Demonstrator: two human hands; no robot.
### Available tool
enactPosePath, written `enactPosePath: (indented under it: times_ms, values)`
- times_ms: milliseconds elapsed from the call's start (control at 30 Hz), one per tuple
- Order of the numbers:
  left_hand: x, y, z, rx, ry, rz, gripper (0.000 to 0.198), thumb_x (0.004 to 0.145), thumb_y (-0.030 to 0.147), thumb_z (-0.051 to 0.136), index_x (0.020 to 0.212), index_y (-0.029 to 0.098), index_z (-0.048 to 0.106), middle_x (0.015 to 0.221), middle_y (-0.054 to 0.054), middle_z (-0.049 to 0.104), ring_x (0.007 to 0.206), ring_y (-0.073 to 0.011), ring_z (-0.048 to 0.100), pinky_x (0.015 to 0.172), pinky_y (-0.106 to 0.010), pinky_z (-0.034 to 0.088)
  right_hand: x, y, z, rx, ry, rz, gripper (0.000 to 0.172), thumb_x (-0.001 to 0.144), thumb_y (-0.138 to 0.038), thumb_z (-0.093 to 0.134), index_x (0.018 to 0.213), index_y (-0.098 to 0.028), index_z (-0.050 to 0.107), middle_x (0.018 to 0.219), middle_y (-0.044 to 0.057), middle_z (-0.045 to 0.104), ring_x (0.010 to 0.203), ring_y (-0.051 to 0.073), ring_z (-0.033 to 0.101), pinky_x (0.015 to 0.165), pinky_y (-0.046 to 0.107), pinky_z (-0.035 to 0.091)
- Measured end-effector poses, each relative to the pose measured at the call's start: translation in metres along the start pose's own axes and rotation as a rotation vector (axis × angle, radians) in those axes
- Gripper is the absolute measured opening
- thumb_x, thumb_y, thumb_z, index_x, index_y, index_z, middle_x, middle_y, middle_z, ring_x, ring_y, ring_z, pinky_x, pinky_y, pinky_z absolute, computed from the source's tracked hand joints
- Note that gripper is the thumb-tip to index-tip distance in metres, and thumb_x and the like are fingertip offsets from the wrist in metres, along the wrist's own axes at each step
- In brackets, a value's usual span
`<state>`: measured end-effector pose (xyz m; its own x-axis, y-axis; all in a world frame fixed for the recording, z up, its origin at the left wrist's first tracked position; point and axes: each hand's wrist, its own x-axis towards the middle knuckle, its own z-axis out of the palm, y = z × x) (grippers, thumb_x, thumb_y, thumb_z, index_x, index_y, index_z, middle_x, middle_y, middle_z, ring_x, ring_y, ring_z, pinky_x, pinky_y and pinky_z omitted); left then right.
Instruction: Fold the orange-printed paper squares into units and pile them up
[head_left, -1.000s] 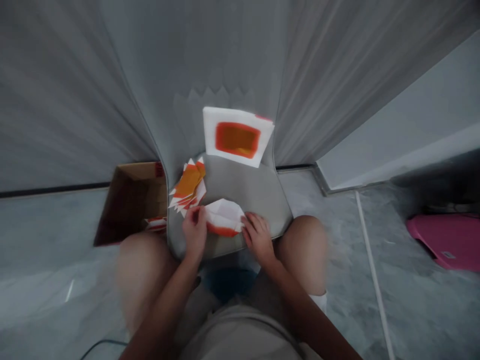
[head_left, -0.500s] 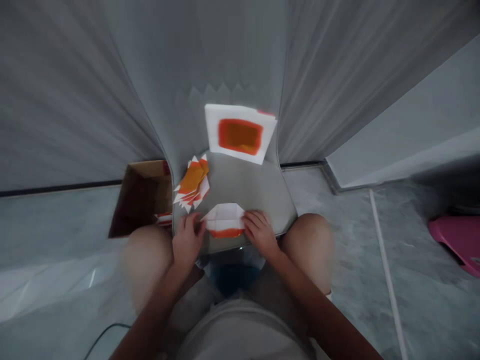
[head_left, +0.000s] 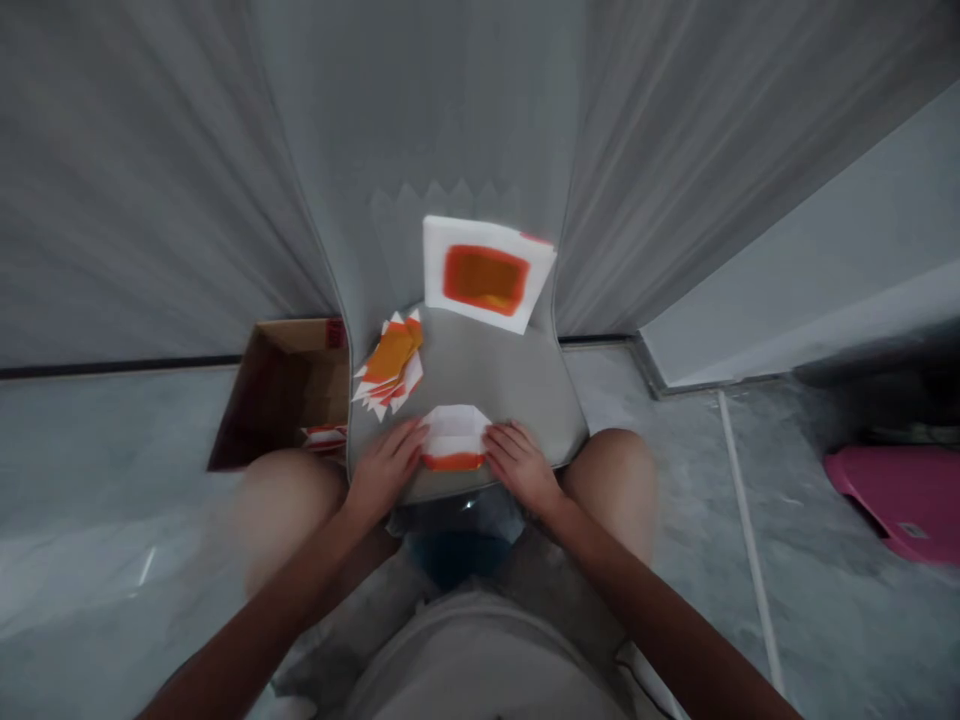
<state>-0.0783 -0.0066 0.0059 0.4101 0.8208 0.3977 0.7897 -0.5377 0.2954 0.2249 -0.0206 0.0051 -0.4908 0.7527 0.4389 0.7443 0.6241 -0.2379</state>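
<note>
A folded sheet of paper (head_left: 453,430), white inside with an orange-red lower band, lies near the front edge of the grey chair seat (head_left: 510,390). Its upper corners are folded in. My left hand (head_left: 386,460) has its fingers closed over the paper's left end, and my right hand (head_left: 521,462) does the same at the right end. My thumbs are mostly hidden. Left of the paper lies a loose pile of folded orange, red and white papers (head_left: 391,360). A white stack with an orange-red printed square (head_left: 487,280) leans against the chair's backrest.
An open cardboard box (head_left: 255,400) stands on the floor left of the chair, with a red-and-white piece (head_left: 325,437) inside. My knees flank the seat. A pink plastic stool (head_left: 900,500) is far right. Grey curtains (head_left: 150,180) hang behind the chair.
My left hand has moved right and its fingers now lie over the paper's left end, covering the pointed corner. My right hand stays at the right end. The view has shifted slightly.
</note>
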Motion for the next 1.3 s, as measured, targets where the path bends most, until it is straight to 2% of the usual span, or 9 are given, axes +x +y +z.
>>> enactPosePath:
  times_ms: [133,233,500,567,667,767,1067,1200,1300]
  values:
    - [-0.003,0.005,0.001,-0.002,0.057,-0.104,0.027,0.103,0.027,0.056,0.126,0.019,0.067,0.133,-0.016,0.068,0.121,-0.0282,0.068,0.103,-0.044,0.058,-0.004,-0.002,-0.006,0.03,-0.067,-0.009,0.043,0.104,-0.042,0.062,0.136,-0.013,0.067,0.14,0.016,0.07,0.135,0.031,0.062,0.124,0.058,0.043]
    - [-0.005,0.006,-0.002,-0.03,0.014,-0.07,0.026,0.105,0.028,0.052,0.124,0.021,0.068,0.13,-0.013,0.071,0.118,-0.0266,0.07,0.104,-0.045,0.058,-0.007,-0.003,-0.009,0.028,-0.117,-0.012,0.053,0.103,-0.048,0.063,0.141,-0.011,0.064,0.145,0.018,0.067,0.139,0.033,0.059,0.125,0.06,0.041]
    - [-0.019,0.007,-0.017,-0.047,-0.128,0.137,0.049,0.105,0.031,0.056,0.152,0.02,0.054,0.154,-0.012,0.061,0.147,-0.0291,0.053,0.125,-0.054,0.043,-0.018,-0.012,-0.013,-0.025,-0.134,-0.01,0.063,0.1,-0.052,0.065,0.146,-0.01,0.06,0.147,0.021,0.064,0.141,0.036,0.056,0.125,0.064,0.038]
    - [-0.026,0.009,-0.019,-0.01,-0.15,0.169,0.052,0.103,0.033,0.059,0.153,0.019,0.053,0.156,-0.014,0.058,0.148,-0.0309,0.052,0.127,-0.057,0.039,-0.023,-0.013,-0.012,-0.039,-0.105,-0.039,0.058,0.1,-0.05,0.067,0.141,-0.01,0.064,0.142,0.021,0.068,0.136,0.034,0.06,0.125,0.063,0.04]
    - [-0.034,0.012,-0.02,0.023,-0.148,0.193,0.049,0.101,0.033,0.063,0.148,0.021,0.058,0.153,-0.014,0.061,0.145,-0.031,0.055,0.128,-0.058,0.037,-0.031,-0.015,-0.01,-0.05,-0.005,-0.14,0.034,0.102,-0.036,0.068,0.128,-0.015,0.072,0.127,0.014,0.076,0.123,0.028,0.067,0.124,0.058,0.043]
    - [-0.039,0.013,-0.022,0.026,-0.114,0.198,0.045,0.098,0.032,0.068,0.142,0.025,0.062,0.147,-0.012,0.066,0.143,-0.0312,0.057,0.127,-0.061,0.036,-0.039,-0.017,-0.01,-0.056,0.061,-0.185,0.023,0.101,-0.025,0.068,0.123,-0.019,0.074,0.124,0.01,0.078,0.125,0.026,0.067,0.124,0.06,0.044]
    - [-0.037,0.012,-0.017,-0.07,-0.094,0.182,0.031,0.099,0.026,0.067,0.129,0.031,0.072,0.132,-0.006,0.076,0.132,-0.027,0.065,0.124,-0.06,0.041,-0.044,-0.009,-0.016,0.046,0.018,-0.076,0.029,0.105,-0.018,0.058,0.128,-0.024,0.074,0.121,0.009,0.078,0.121,0.024,0.068,0.123,0.06,0.045]
    - [-0.032,0.011,-0.013,-0.113,-0.011,0.177,0.025,0.101,0.023,0.064,0.123,0.03,0.074,0.124,-0.005,0.078,0.12,-0.0238,0.068,0.114,-0.052,0.05,-0.035,-0.006,-0.013,0.052,-0.007,-0.007,0.033,0.104,-0.018,0.055,0.133,-0.02,0.071,0.116,0.012,0.076,0.113,0.025,0.066,0.114,0.051,0.054]
    - [-0.027,0.008,-0.013,-0.167,-0.029,0.158,0.022,0.103,0.024,0.061,0.12,0.028,0.075,0.12,-0.006,0.078,0.112,-0.0219,0.069,0.11,-0.047,0.052,-0.029,-0.004,-0.014,0.088,-0.016,0.033,0.034,0.105,-0.022,0.055,0.136,-0.02,0.069,0.115,0.013,0.073,0.112,0.026,0.064,0.104,0.047,0.058]
